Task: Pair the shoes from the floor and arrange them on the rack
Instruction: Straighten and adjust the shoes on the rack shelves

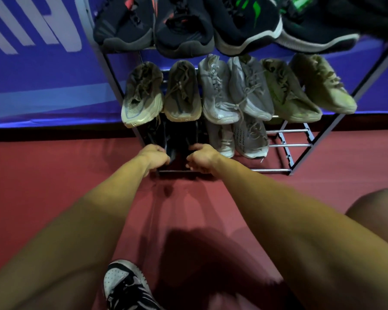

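- Red floor (54, 175) takes up the near field. No loose shoes lie on the visible part of it; the black-and-white shoe (126, 285) at the bottom edge appears to be worn by the person and is judged not part of the task.
- Left hand (154, 156) sits at the front of the lowest tier, fingers curled closed against the heel end of the left black shoe (152, 135).
- Right hand (202, 157) sits just beside it, fingers curled closed against the heel end of the right black shoe (184, 137). Shadow hides the contact; whether either hand clamps its shoe or only presses on it cannot be told.
- Both black shoes lie side by side on the lowest tier of the rack (300, 145), at its left end.
- Just to their right on that tier lies a pale grey pair (240, 139). Bare rails show at the right end, with room for roughly one more pair.
- Middle tier: three pairs, side by side: a tan pair (161, 95), a light grey pair (233, 90) and an olive pair (305, 86).
- Top tier: dark shoes, two with red accents (152, 25), two with green accents (278, 23); the frame edge cuts them off.
- Progress judgement: the task is near its end. The step in hand is seating the black pair; what remains is letting go.
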Demonstrator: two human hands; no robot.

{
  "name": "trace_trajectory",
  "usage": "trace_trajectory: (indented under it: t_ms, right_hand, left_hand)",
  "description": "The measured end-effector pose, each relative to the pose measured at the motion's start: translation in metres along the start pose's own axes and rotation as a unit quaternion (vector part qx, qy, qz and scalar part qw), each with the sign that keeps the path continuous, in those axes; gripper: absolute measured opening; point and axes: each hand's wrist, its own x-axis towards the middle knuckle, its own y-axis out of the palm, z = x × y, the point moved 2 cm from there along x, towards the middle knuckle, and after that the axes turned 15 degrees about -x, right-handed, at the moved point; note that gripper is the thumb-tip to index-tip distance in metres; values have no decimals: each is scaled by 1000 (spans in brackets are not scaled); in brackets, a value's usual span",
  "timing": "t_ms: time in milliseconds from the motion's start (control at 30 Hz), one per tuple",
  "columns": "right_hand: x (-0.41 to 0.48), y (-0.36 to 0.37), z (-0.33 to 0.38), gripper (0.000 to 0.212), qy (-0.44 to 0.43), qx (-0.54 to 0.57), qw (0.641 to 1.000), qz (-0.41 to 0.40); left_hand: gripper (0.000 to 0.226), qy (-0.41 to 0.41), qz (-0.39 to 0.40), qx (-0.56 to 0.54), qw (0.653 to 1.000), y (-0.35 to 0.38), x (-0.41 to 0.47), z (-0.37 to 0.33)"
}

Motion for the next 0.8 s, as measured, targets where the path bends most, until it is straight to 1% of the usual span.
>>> trace_trajectory:
  t_ms: [167, 267, 433, 533, 567, 633, 800]
  right_hand:
    - [-18, -31, -21, 38, 10, -61, 998, -31]
    - [-35, -49, -34, 32, 9, -82, 995, -50]
    - [-54, -81, -63, 39, 7, -161, 983, -92]
    - [-56, -97, -82, 39, 21, -174, 979, -108]
    - [-56, -101, -88, 39, 26, -174, 978, -109]
    - [-54, -108, -94, 35, 30, -174, 978, -114]
    - [-43, -107, -91, 25, 24, -164, 981, -103]
  left_hand:
    - [22, 23, 31, 39, 998, 26, -23, -14]
    - [28, 45, 62, 41, 996, 47, -35, -28]
    - [36, 71, 121, 41, 989, 92, -51, -48]
    - [48, 76, 139, 42, 986, 114, -51, -59]
    - [49, 79, 143, 42, 986, 120, -52, -63]
    - [46, 82, 137, 45, 986, 129, -50, -69]
    - [44, 77, 66, 51, 994, 143, -41, -77]
